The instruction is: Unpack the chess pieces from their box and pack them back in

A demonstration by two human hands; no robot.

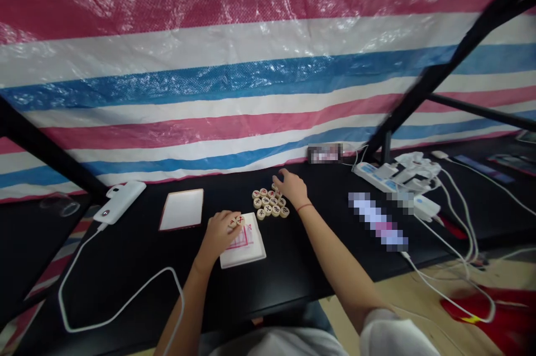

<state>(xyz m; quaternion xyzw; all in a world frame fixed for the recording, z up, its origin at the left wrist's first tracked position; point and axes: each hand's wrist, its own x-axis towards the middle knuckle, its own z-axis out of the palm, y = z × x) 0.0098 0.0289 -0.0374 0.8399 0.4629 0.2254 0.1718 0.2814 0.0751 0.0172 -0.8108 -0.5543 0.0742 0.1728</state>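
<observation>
My left hand [221, 232] rests on a white folded board with red lines [247, 247] and pinches two round wooden game pieces [236, 221] in its fingertips. My right hand [292, 187] reaches over a cluster of several round wooden pieces [270, 203] with red and black marks, fingers curled down onto the far pieces. A red string circles my right wrist. The cluster lies on the black table [138, 267] just beyond the board.
A white box lid with a red edge [182, 209] lies left of the board. A white device [119, 201] with a long cable sits at far left. Power strips with plugs and cables [402, 180] crowd the right. A striped tarp hangs behind.
</observation>
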